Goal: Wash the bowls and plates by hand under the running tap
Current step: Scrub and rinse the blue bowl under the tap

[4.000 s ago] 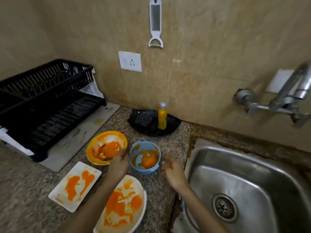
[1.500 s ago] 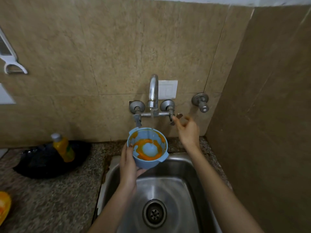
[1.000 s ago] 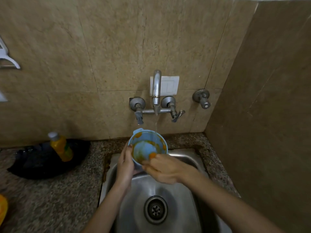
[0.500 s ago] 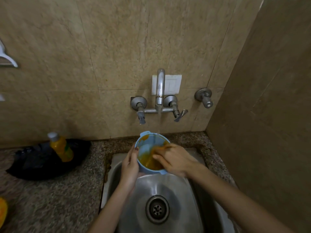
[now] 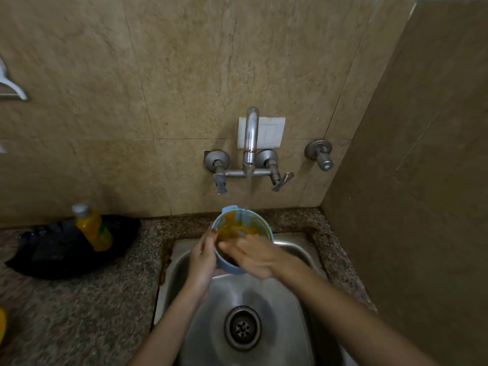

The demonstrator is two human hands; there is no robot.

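Left fingers (image 5: 209,240) wrap blue bowl (image 5: 228,266) from outside | right fingers (image 5: 230,246) inside bowl, blurred, curl unclear | under tap (image 5: 250,143)

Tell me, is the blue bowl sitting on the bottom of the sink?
No, the left hand grips the blue bowl above the sink floor, under the tap stream, with the right hand reaching inside it.

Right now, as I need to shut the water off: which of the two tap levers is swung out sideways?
The right lever, right of the spout: it angles out to the right, while the left lever hangs straight down.
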